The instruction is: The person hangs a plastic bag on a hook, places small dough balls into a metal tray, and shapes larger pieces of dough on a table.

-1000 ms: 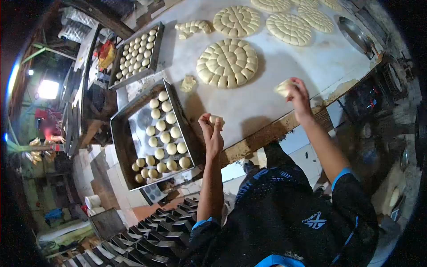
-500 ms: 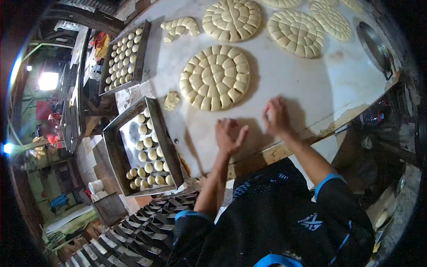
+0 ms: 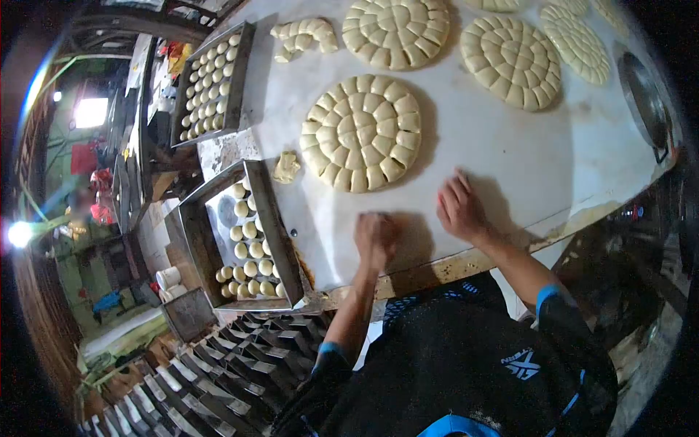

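Note:
My left hand is curled, palm down, on the pale tabletop, near its front edge. It is slightly blurred, and whatever lies under its fingers is hidden. To its right, my right hand rests palm down with bent fingers held together; nothing shows beneath it. Beyond both hands lies a round slab of dough, cut into rings of small pieces. A torn scrap of dough sits left of that slab. Dough balls stand in a metal tray left of my left hand.
More cut dough rounds lie at the back, beside a curved, partly used piece. A second tray of dough balls stands at the far left. A dark metal pan is at the right edge. Many metal moulds stand below left.
My left hand has gone from thumb stretched out to curled fingers. My right hand stays bent on the table. The camera view has shifted slightly.

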